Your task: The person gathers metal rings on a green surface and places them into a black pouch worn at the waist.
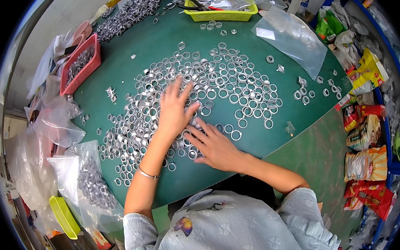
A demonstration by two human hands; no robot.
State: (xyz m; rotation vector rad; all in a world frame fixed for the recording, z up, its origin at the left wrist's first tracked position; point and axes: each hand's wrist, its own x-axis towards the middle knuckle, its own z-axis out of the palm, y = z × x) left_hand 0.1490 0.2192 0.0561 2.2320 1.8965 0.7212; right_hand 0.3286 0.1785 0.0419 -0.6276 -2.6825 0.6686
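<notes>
A broad spread of small silver metal rings (252,95) covers the middle of the green table (214,190). They lie flat and mostly single on the right side, but are heaped closer together on the left. Palm down, my left hand (175,112) rests over the heap with its fingers spread, the tips slightly blurred. My right hand (217,146) reaches in from the right, fingers apart, touching rings at the heap's near edge. The two hands nearly meet at the left thumb and right fingertips. Neither hand grips a ring that I can see; rings beneath the palms are hidden.
A red basket (81,65) of metal parts stands at the left edge, with a dark pile of rings (129,13) beyond it. A yellow-green basket (220,11) with pliers sits at the far side. Clear bags (292,39) lie far right; a bag of rings (95,183) lies near left.
</notes>
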